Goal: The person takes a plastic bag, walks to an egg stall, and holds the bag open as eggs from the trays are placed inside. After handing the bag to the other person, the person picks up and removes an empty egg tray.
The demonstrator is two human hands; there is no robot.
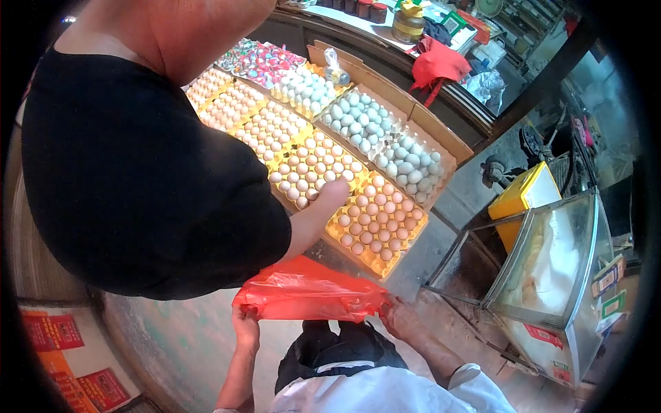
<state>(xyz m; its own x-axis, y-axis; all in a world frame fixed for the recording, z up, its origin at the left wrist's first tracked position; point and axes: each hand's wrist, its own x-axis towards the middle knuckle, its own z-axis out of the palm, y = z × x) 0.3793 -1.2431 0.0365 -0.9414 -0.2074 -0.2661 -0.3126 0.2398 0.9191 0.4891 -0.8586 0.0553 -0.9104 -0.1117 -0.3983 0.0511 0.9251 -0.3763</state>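
Two bare hands have a red plastic bag point(310, 294) stretched out flat between them, its long side running left to right. The left hand point(246, 326) has its fingers clamped on the left end and the right hand point(402, 321) is pinching the right end, so both are basically touching it already, though I can't tell if the mouth is open. Just past it on the far side, a bit right, is a yellow tray point(382, 264) of brown eggs point(375, 226), with the right hand nearer to that. Another person's hand point(332, 195) is down at the next tray left; can't tell if it's gripping an egg. As for writing, no luck: the red posters point(103, 389) near left and a green-framed card point(611, 304) on the right are too small and blurry to read, and no brand is legible.
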